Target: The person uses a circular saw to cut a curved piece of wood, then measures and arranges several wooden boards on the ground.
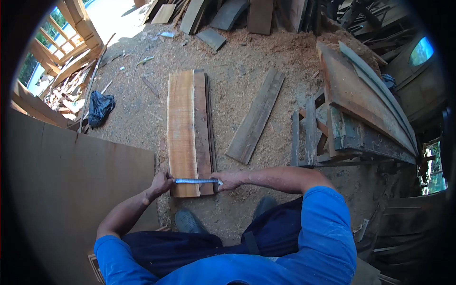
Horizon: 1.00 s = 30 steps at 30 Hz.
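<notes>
A pale measuring tape (pixel 195 181) is stretched across the near end of a stack of wooden boards on the ground. The top is made up of a light orange-brown plank (pixel 182 123) and a narrower, darker plank (pixel 203 128) along its right side. At the stack's left edge, my left hand (pixel 163 182) is closed on one end of the tape. My right hand (pixel 229 181) grips the other end just past the right edge. The fingertips of both hands are partly hidden.
A loose grey board (pixel 255 116) lies slanted to the right. Farther right stands a wooden workbench (pixel 311 128) bearing large panels (pixel 361 95). A big flat sheet (pixel 95 175) fills the left side. Offcuts (pixel 212 39) lie at the back, and a black plastic bag (pixel 100 108) at left.
</notes>
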Each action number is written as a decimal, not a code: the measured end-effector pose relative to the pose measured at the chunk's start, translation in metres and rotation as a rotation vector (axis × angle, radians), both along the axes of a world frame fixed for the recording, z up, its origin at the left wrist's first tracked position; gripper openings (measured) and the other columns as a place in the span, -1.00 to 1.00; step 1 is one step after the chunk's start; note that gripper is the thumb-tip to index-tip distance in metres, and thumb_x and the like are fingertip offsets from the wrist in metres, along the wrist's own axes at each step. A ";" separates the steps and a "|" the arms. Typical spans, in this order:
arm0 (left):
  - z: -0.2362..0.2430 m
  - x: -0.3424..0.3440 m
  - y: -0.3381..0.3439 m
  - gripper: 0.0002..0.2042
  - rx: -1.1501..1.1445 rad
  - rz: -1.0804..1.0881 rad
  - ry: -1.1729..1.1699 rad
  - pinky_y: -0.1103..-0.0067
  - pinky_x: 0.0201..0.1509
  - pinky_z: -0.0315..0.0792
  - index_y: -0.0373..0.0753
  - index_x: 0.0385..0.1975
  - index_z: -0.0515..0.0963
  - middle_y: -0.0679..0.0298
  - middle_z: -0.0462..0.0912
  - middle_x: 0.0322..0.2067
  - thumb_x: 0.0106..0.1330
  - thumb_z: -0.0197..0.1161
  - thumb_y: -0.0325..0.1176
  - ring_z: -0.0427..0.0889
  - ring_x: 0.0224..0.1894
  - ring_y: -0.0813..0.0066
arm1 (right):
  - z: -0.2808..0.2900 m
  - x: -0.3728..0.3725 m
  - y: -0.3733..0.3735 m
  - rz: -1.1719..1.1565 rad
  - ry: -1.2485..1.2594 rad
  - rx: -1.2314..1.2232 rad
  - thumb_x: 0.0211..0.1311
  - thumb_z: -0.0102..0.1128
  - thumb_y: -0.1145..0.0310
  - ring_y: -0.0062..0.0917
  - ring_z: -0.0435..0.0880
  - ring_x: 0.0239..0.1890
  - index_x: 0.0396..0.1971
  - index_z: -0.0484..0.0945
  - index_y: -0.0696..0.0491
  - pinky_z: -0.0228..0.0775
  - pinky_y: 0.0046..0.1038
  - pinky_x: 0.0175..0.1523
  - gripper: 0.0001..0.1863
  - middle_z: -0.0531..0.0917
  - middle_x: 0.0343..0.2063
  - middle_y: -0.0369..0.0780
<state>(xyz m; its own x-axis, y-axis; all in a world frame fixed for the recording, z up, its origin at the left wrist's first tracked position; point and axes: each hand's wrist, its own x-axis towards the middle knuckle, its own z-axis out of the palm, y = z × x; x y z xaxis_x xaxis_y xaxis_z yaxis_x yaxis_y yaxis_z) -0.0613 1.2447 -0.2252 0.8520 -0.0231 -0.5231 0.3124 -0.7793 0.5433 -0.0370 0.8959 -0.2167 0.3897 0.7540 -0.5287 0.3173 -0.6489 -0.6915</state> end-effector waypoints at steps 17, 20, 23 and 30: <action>-0.003 -0.025 -0.017 -0.81 0.057 0.086 0.097 0.35 -0.31 0.57 -0.34 -0.46 0.58 0.11 0.68 -0.57 0.19 0.41 -0.35 0.72 -0.50 0.31 | -0.018 -0.023 -0.001 -0.061 0.071 -0.029 0.17 0.32 0.15 -0.11 0.60 0.02 0.17 0.40 0.09 0.44 -0.15 0.10 -0.40 0.60 -0.09 0.00; -0.001 -0.022 -0.019 -0.79 0.150 0.017 0.134 0.34 -0.29 0.58 -0.34 -0.48 0.63 0.10 0.68 -0.60 0.20 0.41 -0.30 0.73 -0.49 0.30 | -0.020 -0.025 -0.003 -0.066 0.062 -0.023 0.16 0.33 0.16 -0.13 0.60 0.02 0.17 0.41 0.09 0.44 -0.16 0.11 -0.39 0.61 -0.10 -0.01; -0.007 -0.017 -0.014 -0.75 0.151 -0.004 0.189 0.35 -0.28 0.58 -0.33 -0.50 0.68 0.09 0.69 -0.60 0.22 0.39 -0.24 0.73 -0.48 0.27 | -0.017 -0.023 -0.003 -0.061 0.060 -0.018 0.15 0.34 0.16 -0.13 0.60 0.03 0.17 0.42 0.09 0.44 -0.17 0.12 -0.39 0.61 -0.10 -0.01; -0.047 -0.010 0.003 -0.79 0.393 -0.464 0.229 0.31 -0.25 0.61 -0.13 -0.40 0.73 0.13 0.70 -0.53 0.04 0.47 -0.17 0.74 -0.40 0.18 | -0.030 -0.022 0.003 -0.002 -0.007 -0.017 0.14 0.35 0.11 -0.12 0.65 0.02 0.17 0.47 0.03 0.51 -0.18 0.12 -0.39 0.66 -0.06 -0.01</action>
<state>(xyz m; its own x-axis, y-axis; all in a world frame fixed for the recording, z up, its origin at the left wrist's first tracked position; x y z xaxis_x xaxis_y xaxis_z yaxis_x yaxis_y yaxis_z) -0.0710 1.2472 -0.2721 0.6654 -0.1321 -0.7347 -0.0304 -0.9882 0.1501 -0.0590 0.8994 -0.2471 0.3946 0.7443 -0.5387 0.3207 -0.6610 -0.6784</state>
